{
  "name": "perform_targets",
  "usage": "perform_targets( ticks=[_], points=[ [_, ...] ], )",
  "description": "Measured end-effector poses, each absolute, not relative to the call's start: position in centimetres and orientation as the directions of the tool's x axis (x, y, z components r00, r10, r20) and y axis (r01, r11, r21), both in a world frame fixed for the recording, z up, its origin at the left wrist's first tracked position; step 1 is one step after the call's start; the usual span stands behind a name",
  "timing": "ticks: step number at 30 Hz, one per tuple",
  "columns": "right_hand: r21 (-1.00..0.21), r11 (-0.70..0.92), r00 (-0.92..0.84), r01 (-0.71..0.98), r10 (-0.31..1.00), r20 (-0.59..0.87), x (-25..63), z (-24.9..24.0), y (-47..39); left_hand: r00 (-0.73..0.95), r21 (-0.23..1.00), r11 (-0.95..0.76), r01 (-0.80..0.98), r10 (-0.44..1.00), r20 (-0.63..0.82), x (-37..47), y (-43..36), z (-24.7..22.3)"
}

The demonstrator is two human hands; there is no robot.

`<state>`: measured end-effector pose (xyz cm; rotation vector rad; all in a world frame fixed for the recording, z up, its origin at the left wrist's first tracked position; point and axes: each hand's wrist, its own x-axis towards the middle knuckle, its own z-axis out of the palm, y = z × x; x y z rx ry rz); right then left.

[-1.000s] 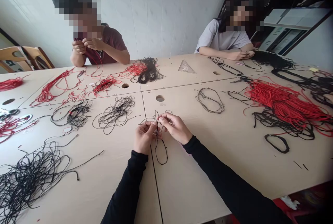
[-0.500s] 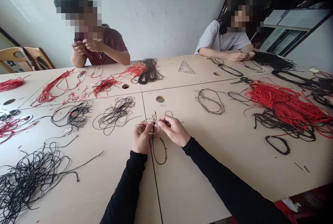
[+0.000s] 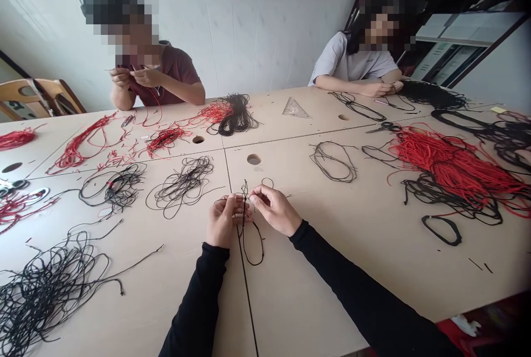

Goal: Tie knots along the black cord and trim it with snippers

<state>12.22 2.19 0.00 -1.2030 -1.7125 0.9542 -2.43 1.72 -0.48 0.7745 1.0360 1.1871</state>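
Note:
A thin black cord (image 3: 263,246) hangs in a long loop between my two hands, with small knots along it. My left hand (image 3: 223,217) grips it between thumb and fingers near the upper knot. From the other side, my right hand (image 3: 274,207) pinches the cord close to that same knot, thumb against forefinger. A short cord end sticks up above the fingertips, and a small loop shows behind the right hand. Exactly how the strands cross is too fine to make out.
Black cord tangles (image 3: 45,285) lie left, with a looser bundle (image 3: 182,182) nearer. A coiled cord (image 3: 334,161) sits ahead right, beside a red cord pile (image 3: 448,163) and scissors (image 3: 384,127). Across the table (image 3: 315,301), two people handle cords near a triangular ruler (image 3: 296,108).
My left thumb and fingers have shifted slightly at the knot, and the right hand stays close beside it. The whole view has moved a little.

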Motion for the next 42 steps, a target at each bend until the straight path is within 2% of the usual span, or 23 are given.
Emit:
perform_targets(
  ticks=[4,9,13,17,22,30,37,40,42],
  points=[
    [-0.928,0.238,-0.236,0.287,0.956,0.172,12.2,0.1,2.0,0.072,0.921,0.215,-0.325,0.977,-0.202,-2.4,1.6,-0.5],
    [-0.949,0.193,-0.188,0.251,0.971,0.148,12.2,0.2,2.1,0.123,0.944,0.192,-0.267,0.979,-0.164,-1.9,1.2,-0.3],
    [-0.958,0.233,-0.181,0.165,0.962,0.203,12.4,0.5,2.2,0.179,0.951,0.189,-0.244,0.973,-0.147,-1.6,1.0,-0.3],
    [-0.953,0.263,-0.134,0.148,0.960,0.244,12.5,0.5,2.3,0.140,0.947,0.184,-0.262,0.978,-0.152,-1.7,1.2,-0.4],
    [-0.947,0.214,-0.220,0.238,0.962,0.162,12.5,-0.1,2.3,0.071,0.923,0.176,-0.343,0.984,-0.161,-2.0,1.4,-0.4],
    [-0.899,0.276,-0.192,0.340,0.956,0.220,12.4,0.5,2.2,0.025,0.947,0.124,-0.296,0.992,-0.122,-2.0,1.5,-0.7],
    [-0.928,0.229,-0.195,0.293,0.965,0.177,12.1,0.3,2.4,0.097,0.927,0.189,-0.322,0.981,-0.167,-2.3,1.8,-0.8],
    [-0.908,0.265,-0.088,0.326,0.964,0.250,12.0,2.0,1.8,0.053,0.923,0.163,-0.349,0.987,-0.154,-2.2,1.7,-0.8],
    [-0.911,0.294,-0.009,0.289,0.952,0.305,12.1,4.0,0.5,0.031,0.915,0.146,-0.377,0.989,-0.145,-2.2,1.6,-0.9]
  ],
)
